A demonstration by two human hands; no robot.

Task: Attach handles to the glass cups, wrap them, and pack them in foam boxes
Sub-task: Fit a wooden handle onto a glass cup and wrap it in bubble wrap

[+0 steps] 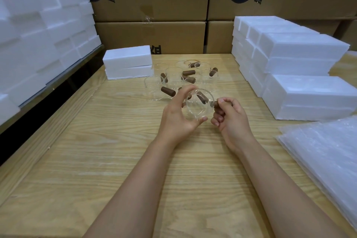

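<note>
My left hand (178,115) grips a clear glass cup (198,106) above the middle of the wooden table (96,160), fingers over its rim and thumb under it. My right hand (229,115) pinches a brown wooden handle (216,104) at the cup's right side. Through the glass, another brown handle (201,97) shows. Behind the hands stand several glass cups (174,80) with brown handles (168,91), clustered together. A closed white foam box (128,62) lies to the left of the cluster.
Stacks of white foam boxes (301,67) fill the table's right side, and more foam (38,31) is piled high at the left. A pile of clear bubble-wrap sheets (328,150) lies at the right front. Cardboard cartons (150,6) form a wall behind.
</note>
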